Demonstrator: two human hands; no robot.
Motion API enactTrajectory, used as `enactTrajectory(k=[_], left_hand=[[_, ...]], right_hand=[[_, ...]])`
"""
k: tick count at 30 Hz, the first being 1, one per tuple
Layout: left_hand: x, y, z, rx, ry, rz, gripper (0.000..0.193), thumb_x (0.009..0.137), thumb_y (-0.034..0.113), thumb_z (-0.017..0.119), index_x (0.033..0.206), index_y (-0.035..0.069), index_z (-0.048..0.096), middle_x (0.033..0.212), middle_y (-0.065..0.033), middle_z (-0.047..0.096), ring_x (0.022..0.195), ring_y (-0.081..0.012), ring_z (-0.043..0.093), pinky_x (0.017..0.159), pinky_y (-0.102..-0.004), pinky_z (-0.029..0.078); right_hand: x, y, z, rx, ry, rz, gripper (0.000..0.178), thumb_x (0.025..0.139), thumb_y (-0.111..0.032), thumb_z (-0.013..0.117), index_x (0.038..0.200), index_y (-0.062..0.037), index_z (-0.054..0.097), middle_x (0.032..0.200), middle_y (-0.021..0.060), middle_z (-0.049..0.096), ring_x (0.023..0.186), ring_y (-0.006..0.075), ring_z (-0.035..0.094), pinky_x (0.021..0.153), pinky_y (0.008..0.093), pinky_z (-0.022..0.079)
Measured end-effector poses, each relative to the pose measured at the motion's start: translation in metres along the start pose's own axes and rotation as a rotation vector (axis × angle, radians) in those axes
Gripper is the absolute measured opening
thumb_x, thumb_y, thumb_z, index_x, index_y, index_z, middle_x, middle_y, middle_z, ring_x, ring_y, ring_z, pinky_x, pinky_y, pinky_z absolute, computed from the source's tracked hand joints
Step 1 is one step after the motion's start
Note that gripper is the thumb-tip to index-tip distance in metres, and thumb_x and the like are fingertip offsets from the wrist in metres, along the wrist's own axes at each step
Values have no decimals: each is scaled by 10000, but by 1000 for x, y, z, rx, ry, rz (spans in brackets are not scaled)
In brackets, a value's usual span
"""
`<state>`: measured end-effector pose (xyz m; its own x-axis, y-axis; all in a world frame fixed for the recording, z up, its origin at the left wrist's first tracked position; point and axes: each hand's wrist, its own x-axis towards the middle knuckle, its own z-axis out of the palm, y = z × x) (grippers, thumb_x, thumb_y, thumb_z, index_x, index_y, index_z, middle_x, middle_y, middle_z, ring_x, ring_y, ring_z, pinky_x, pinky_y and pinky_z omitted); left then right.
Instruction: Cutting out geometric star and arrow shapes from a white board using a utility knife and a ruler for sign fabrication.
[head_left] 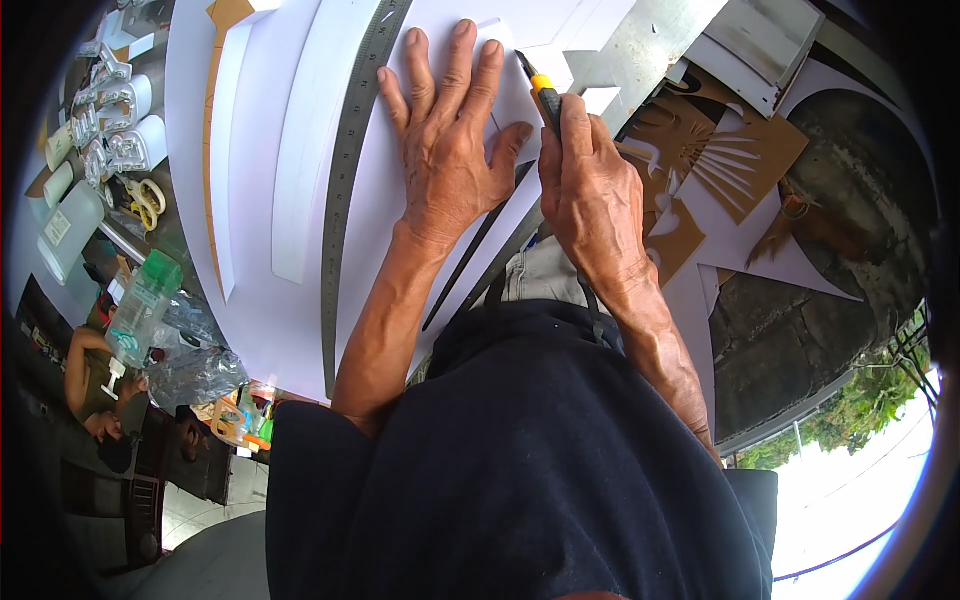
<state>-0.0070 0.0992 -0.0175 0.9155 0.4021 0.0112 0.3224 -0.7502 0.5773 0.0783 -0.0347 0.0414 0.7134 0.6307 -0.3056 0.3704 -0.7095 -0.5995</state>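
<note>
My left hand (450, 135) lies flat on white sheet material (375, 245), its fingers spread and pressing down. In my right hand (595, 195) is a utility knife (545, 92) with a black and yellow body. The knife's tip points up and away, close to the edge of a white piece (495, 45) beyond my left fingertips. To the left of my left hand, a long grey metal ruler (343, 190) runs along the sheet, apart from the fingers. A thin dark strip (468, 255) passes beneath my left wrist area, near the sheet's edge.
Farther left lie curved white strips (310, 150), yellow-handled scissors (150, 203), a clear bottle with a green end (145, 300) and a crumpled plastic bag (195, 375). Brown cut-out boards (750, 160) lie at the right. Another person (95, 400) is at the lower left.
</note>
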Motion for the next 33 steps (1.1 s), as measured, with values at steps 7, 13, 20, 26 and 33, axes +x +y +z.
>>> enactTrajectory(k=[7,13,20,26,33], left_hand=[[0,-2,3,8,45,13,724,920,468,719,1520,106,534,1656,-150,384,1581,-451,146,1199,-734,-14],[1,-3,7,26,71,30,730,997,620,542,1508,99,546,1648,-148,395,1581,-448,144,1200,-732,-17],[1,-3,7,30,76,15,781,995,694,471,1482,92,575,1631,-150,421,1575,-454,160,1200,-730,-4],[6,2,3,29,111,40,774,998,693,468,1475,94,582,1620,-140,441,1574,-451,169,1199,-733,7],[1,-7,9,8,114,36,769,1002,692,458,1474,97,585,1626,-139,433,1576,-446,167,1200,-731,5]], right_hand=[[13,-31,-20,-190,-52,-87,209,859,15,642,988,91,497,825,239,624,623,384,704,524,429,576],[7,-30,-29,-226,-124,-70,208,840,29,644,982,93,505,840,257,646,644,388,716,542,432,588],[0,-25,-28,-274,-133,-55,182,843,42,629,982,85,519,830,248,665,677,388,725,575,443,597],[4,-21,-31,-206,-176,37,187,1020,-126,579,1028,58,543,874,262,688,786,467,695,686,546,554],[-3,-26,-24,-244,-149,44,181,1016,-123,581,1010,53,539,875,259,689,773,468,695,687,549,559]])
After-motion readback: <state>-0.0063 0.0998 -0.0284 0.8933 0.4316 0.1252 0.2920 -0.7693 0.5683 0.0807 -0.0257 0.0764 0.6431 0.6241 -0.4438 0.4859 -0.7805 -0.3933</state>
